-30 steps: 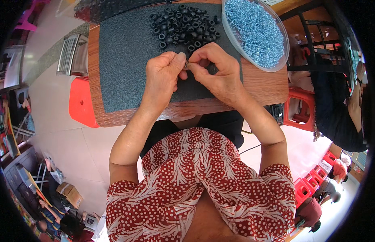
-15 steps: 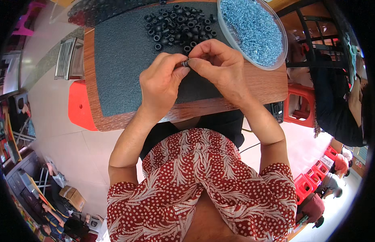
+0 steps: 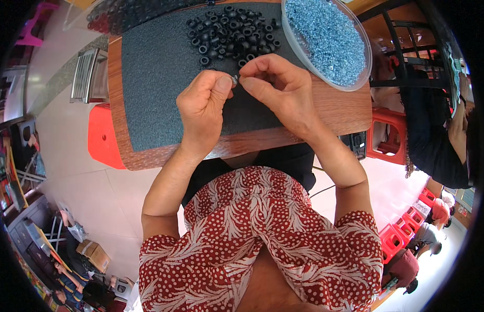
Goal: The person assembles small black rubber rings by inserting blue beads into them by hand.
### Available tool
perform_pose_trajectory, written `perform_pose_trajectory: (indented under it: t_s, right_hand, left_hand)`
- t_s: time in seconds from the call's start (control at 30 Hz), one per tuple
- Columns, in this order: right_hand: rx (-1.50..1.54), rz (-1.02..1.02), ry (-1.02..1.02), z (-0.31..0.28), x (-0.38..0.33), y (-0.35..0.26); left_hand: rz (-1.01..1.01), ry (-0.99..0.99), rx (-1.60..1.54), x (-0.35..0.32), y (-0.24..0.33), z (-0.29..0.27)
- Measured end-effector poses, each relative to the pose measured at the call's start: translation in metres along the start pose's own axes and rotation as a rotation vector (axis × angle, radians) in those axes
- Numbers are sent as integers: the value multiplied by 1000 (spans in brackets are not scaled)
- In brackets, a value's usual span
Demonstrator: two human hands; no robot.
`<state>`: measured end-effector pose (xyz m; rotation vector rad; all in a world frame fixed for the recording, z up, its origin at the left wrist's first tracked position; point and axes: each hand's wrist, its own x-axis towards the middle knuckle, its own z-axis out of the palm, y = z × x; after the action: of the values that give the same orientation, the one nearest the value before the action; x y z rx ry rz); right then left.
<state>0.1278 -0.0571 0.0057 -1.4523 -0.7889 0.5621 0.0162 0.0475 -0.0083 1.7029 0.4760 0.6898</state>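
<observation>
Above the dark mat [image 3: 164,104], my two hands meet just below a heap of small black hollow plastic parts [image 3: 234,34]. My left hand [image 3: 203,106] is closed, with thumb and forefinger pinching a small part with a shiny ring-shaped end [image 3: 234,79]. Close to its right, the thumb and forefinger of my right hand [image 3: 286,93] are pinched together; what they hold, if anything, is too small to make out. A round clear tub [image 3: 368,67] full of tiny bluish see-through pieces [image 3: 330,41] stands beyond my right hand.
The mat lies on a brown wooden table [image 3: 346,112]. At the far left edge is a clear container [image 3: 132,21] of dark and red parts. Red stools [image 3: 104,138] flank the table, with a metal rack [image 3: 89,75] at the left. A person in black [image 3: 429,130] is at the right.
My hands have drawn slightly apart. My left hand has turned and shifted a little left, and the shiny end of the small part now shows beyond its fingertips.
</observation>
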Motion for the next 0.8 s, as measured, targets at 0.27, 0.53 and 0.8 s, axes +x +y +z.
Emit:
perform_pose_trajectory:
  t_s: [0.27,0.53,0.8]
  right_hand:
    - [-27,-2,-55,-1,2,-5]
    - [40,19,-43,2,4,-8]
    - [-7,47,27,0,9,-5]
  left_hand:
    - [336,42,234,2,-7,0]
    - [135,1,83,0,-2,-1]
    - [44,14,-38,2,-1,1]
